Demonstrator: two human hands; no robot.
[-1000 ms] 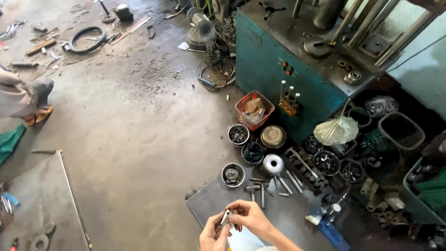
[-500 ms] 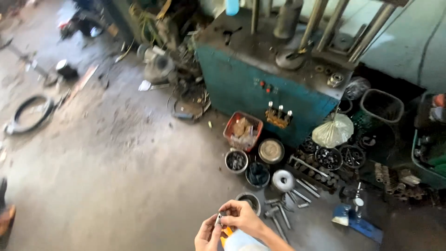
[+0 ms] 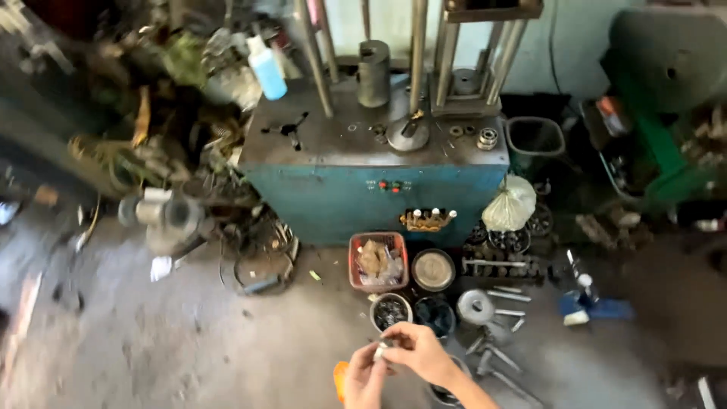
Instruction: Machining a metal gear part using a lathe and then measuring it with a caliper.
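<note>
Both hands meet at the near edge, the left hand (image 3: 365, 379) and right hand (image 3: 415, 352) pinching a small pale metal part (image 3: 379, 351) between their fingertips, as before. The view has swung up since: the blue-green steel press cabinet (image 3: 356, 193) now sits centred, with the red plastic basket (image 3: 377, 263) just beyond the hands.

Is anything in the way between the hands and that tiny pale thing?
Nothing visible is. The left hand and right hand meet on the small pale part, fingertips pinching it directly, above the grey floor.
</note>
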